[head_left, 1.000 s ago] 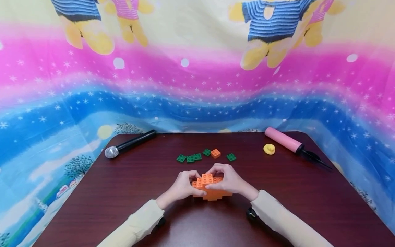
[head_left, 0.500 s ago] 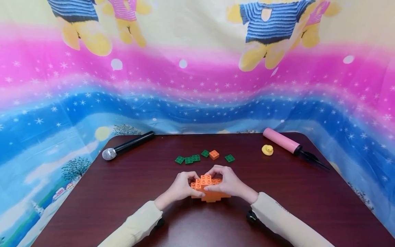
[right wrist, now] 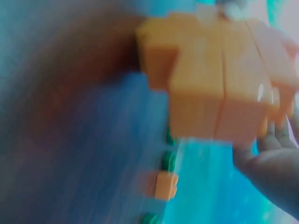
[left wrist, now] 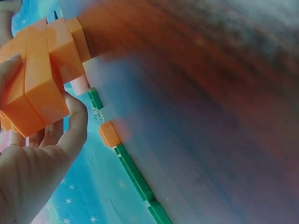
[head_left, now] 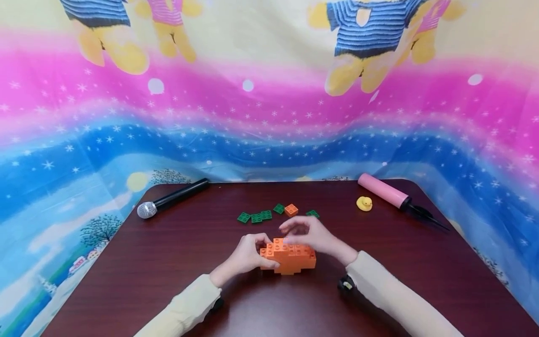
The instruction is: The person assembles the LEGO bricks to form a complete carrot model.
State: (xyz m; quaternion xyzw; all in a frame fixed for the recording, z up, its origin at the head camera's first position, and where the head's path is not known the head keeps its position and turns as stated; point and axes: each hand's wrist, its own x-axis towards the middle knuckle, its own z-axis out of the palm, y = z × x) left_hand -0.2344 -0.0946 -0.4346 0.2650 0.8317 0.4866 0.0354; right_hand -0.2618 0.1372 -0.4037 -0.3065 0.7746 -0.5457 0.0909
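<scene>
Orange brickwork (head_left: 290, 263) runs sideways, studs (head_left: 270, 246) up.

Dk red-brn tbl (head_left: 147, 252); pink/blue snowflake-print backdrop (head_left: 269, 107) w/ folds.

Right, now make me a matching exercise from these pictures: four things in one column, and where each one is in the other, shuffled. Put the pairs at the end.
Things
1. microphone
2. toy duck
3. orange brick build
4. loose orange brick

Places
A. beside the green bricks
B. held in the left grip
C. by the far left corner of the table
D. near the pink pump

Pairs: 1-C, 2-D, 3-B, 4-A
</scene>
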